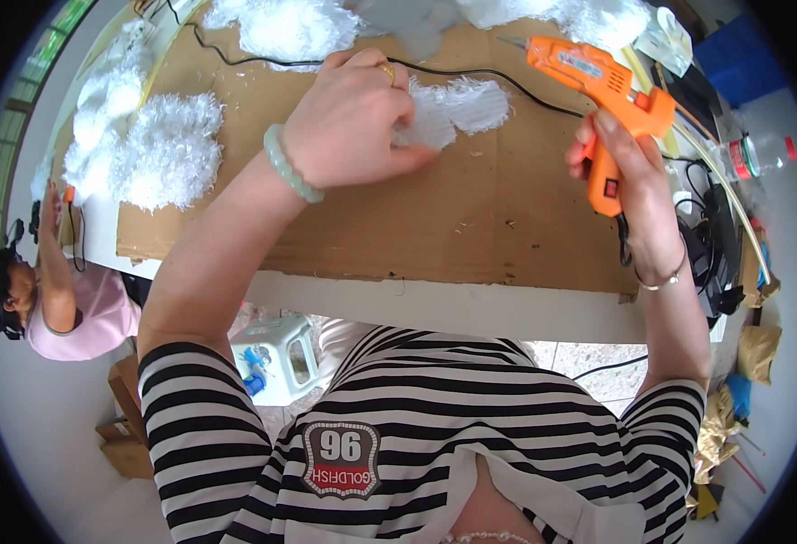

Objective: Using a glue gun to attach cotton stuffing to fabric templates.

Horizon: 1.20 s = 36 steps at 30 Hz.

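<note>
Black-and-white striped sleeves (pixel 200 399), jade bangle (pixel 289 165)

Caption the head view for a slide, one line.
Left hand presses a white fluffy piece onto the cardboard sheet while right hand holds an orange glue gun.

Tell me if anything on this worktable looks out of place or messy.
Nothing looks damaged. The left hand presses a white fluffy piece onto the cardboard sheet; the right hand holds an orange glue gun above it.
</note>
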{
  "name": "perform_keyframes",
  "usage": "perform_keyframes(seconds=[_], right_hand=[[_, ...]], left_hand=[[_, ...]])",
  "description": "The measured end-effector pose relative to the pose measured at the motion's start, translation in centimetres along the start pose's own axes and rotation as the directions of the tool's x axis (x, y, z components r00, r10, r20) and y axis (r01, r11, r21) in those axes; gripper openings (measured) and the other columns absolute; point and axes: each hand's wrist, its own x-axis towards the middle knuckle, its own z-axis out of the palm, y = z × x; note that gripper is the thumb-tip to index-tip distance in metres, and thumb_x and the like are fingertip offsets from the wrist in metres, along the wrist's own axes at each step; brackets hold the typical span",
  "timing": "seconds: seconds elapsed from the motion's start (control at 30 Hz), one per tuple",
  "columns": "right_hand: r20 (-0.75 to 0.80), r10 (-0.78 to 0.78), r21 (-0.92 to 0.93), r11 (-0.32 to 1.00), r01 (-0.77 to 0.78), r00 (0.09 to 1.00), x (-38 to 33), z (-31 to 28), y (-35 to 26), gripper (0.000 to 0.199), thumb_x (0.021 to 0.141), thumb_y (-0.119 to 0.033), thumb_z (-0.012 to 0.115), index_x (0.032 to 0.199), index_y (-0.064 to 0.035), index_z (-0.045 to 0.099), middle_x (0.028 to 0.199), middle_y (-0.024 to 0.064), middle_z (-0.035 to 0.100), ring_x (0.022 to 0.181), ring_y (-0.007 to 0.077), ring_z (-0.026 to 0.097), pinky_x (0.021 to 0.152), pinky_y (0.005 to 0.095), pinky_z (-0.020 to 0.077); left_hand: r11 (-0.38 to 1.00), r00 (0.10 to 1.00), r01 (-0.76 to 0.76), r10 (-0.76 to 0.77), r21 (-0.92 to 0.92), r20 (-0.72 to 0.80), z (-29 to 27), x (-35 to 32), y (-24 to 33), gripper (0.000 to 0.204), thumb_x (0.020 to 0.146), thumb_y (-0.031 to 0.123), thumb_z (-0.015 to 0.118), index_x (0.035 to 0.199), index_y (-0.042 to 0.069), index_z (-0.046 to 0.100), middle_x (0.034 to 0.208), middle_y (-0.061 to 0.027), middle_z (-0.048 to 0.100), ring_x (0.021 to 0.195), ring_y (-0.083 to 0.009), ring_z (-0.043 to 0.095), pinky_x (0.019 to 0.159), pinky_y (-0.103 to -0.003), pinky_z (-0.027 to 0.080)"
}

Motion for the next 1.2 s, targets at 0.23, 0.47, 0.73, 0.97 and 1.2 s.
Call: perform_keyframes(seconds=[0.23, 0.47, 0.73, 0.97, 1.2], right_hand=[[0.027, -0.024, 0.212, 0.977, 0.017, 0.999, 2.9, 1.1, 1.4, 0.028, 0.093, -0.031, 0.047, 0.085, -0.0049, 0.055, 0.078, 0.0055, 0.060, 0.071, 0.0134, 0.056, 0.066, 0.0258, 0.0459], [0.034, -0.089, 0.470, 0.881, 0.063, 0.995, 5.7, 4.1, 1.9, 0.030, 0.095, -0.030, 0.045, 0.088, -0.0025, 0.055, 0.083, 0.0086, 0.060, 0.082, 0.0174, 0.061, 0.075, 0.0367, 0.0540], [0.190, -0.102, 0.248, 0.967, 0.053, 0.976, 7.1, 6.1, 2.3, 0.036, 0.091, -0.033, 0.051, 0.108, -0.0015, 0.056, 0.089, 0.0051, 0.061, 0.089, 0.0126, 0.058, 0.075, 0.0299, 0.0516], [0.224, -0.090, 0.200, 0.979, 0.044, 0.971, 7.9, 5.9, 3.1, 0.037, 0.091, -0.033, 0.052, 0.110, -0.0023, 0.056, 0.090, 0.0049, 0.061, 0.089, 0.0130, 0.058, 0.075, 0.0289, 0.0508], [0.223, -0.045, 0.164, 0.986, 0.008, 0.974, 7.5, 5.8, 2.5, 0.036, 0.091, -0.034, 0.052, 0.108, -0.0036, 0.056, 0.091, 0.0048, 0.061, 0.084, 0.0143, 0.060, 0.074, 0.0281, 0.0514]], left_hand=[[0.981, 0.976, -0.015, 0.057, 0.196, -0.208, 0.4, -0.3, 2.4, 0.032, 0.052, 0.031, 0.079, 0.065, 0.006, 0.063, 0.083, -0.0043, 0.058, 0.092, -0.0232, 0.053, 0.082, -0.038, 0.038], [0.967, 0.993, 0.024, 0.006, 0.254, -0.116, -0.2, -0.9, 2.9, 0.033, 0.054, 0.033, 0.078, 0.072, 0.008, 0.067, 0.084, -0.0043, 0.057, 0.095, -0.0229, 0.050, 0.082, -0.039, 0.035], [0.941, 0.997, -0.024, 0.049, 0.337, -0.066, -0.6, -0.2, 2.9, 0.037, 0.055, 0.038, 0.077, 0.074, 0.008, 0.068, 0.086, -0.0039, 0.056, 0.092, -0.0219, 0.049, 0.082, -0.039, 0.035], [0.725, 0.876, 0.450, -0.473, -0.521, 0.098, 0.0, -1.0, 0.3, 0.018, 0.072, 0.025, 0.072, 0.077, 0.008, 0.069, 0.085, -0.0046, 0.060, 0.083, -0.0181, 0.056, 0.076, -0.031, 0.043], [0.432, 0.571, 0.436, -0.811, -0.790, -0.127, -0.5, -4.1, -2.6, 0.019, 0.071, 0.012, 0.073, 0.088, 0.007, 0.066, 0.079, -0.0047, 0.061, 0.081, -0.0177, 0.058, 0.073, -0.028, 0.045]])
